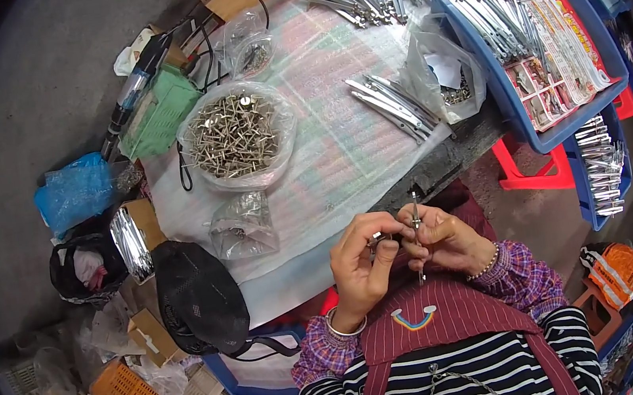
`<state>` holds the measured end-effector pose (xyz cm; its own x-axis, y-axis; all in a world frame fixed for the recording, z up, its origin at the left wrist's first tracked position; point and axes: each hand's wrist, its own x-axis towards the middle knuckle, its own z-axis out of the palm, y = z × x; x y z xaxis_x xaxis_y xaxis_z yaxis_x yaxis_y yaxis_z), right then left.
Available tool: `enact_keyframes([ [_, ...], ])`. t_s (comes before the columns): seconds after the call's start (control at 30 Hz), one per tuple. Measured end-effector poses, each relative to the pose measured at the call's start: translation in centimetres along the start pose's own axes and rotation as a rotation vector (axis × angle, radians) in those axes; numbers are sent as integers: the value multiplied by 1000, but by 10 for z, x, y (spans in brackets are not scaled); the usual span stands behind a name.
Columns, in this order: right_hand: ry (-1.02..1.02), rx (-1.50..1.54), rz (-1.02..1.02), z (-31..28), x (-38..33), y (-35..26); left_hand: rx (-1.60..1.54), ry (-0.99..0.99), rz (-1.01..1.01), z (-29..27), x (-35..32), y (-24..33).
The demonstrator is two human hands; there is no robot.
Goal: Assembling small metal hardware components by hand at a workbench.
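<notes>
Close to my chest, my right hand (454,242) is closed on a slim silver metal part (414,204). It stands lengthwise between thumb and fingers, with its two ends sticking out. My left hand (363,259) is beside it, its fingertips close against the part. A small metal piece (378,236) is pinched between the left thumb and fingers; its exact shape is too small to tell. On the table past my hands lies a small bundle of long silver metal parts (394,107). A clear bag (444,77) with tiny metal pieces is just beyond it.
A plastic-lined bowl (189,138) of metal pins stands on the wrapped table (319,93). Small clear bags (244,227) lie near it. A blue tray (537,140) with metal parts sits at right, above a red stool (534,177). A black bag (197,293) hangs at left.
</notes>
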<state>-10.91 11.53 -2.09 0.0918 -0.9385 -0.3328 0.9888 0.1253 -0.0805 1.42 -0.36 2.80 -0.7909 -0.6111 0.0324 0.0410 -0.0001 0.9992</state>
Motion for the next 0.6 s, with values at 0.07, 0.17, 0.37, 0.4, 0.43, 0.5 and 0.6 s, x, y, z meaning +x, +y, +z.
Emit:
enact_keyframes([
  [0.07, 23, -34, -5, 2, 0, 0, -24, 7, -23, 1, -1, 0],
  [0.17, 19, -60, -20, 1, 0, 2, -60, 1, -34, 3, -1, 0],
  [0.37, 24, -48, -52, 3, -1, 1, 17, -3, -67, 11, 1, 3],
  [0.4, 28, -36, -55, 4, -1, 0, 44, 24, -74, 9, 1, 0],
  [0.43, 31, -37, -59, 5, -1, -1, 40, 21, -74, 7, 1, -2],
  [0.5, 53, -50, -61, 7, -2, -3, 272, -24, 41, 1, 3, -5],
  [0.6, 49, -53, -83, 4, -4, -4, 410, -32, -27, 1, 3, 6],
])
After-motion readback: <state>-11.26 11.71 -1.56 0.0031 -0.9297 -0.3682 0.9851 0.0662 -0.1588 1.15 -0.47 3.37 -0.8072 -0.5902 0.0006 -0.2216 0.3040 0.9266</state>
